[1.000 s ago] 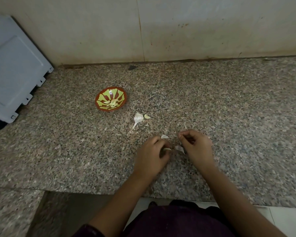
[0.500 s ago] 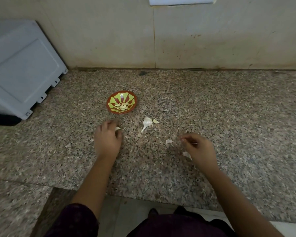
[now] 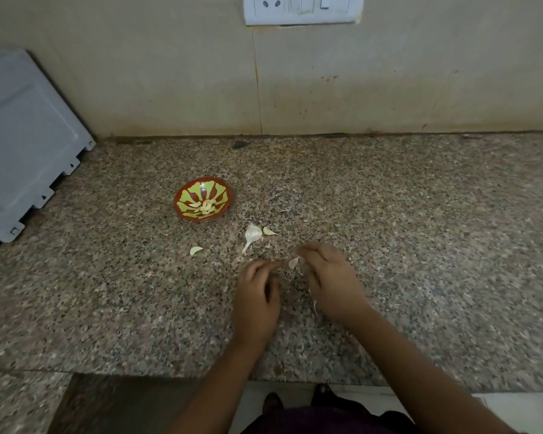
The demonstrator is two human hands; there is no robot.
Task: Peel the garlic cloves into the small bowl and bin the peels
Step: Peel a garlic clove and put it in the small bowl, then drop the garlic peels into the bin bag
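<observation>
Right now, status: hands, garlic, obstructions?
Right hand pinching pale garlic clove; left hand curled beside it, grip unclear. Red-and-green patterned small bowl holds peeled cloves. Loose curved clove and papery white bulb remnant on speckled granite counter, short of bowl.

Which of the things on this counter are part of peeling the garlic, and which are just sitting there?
For the job:
small bowl
peeled cloves in it
garlic head remnant
clove beside it
lone clove further left
pale garlic scrap, frontmost

Just lying about:
grey panel
wall switch plate
dark chip by the wall
</observation>
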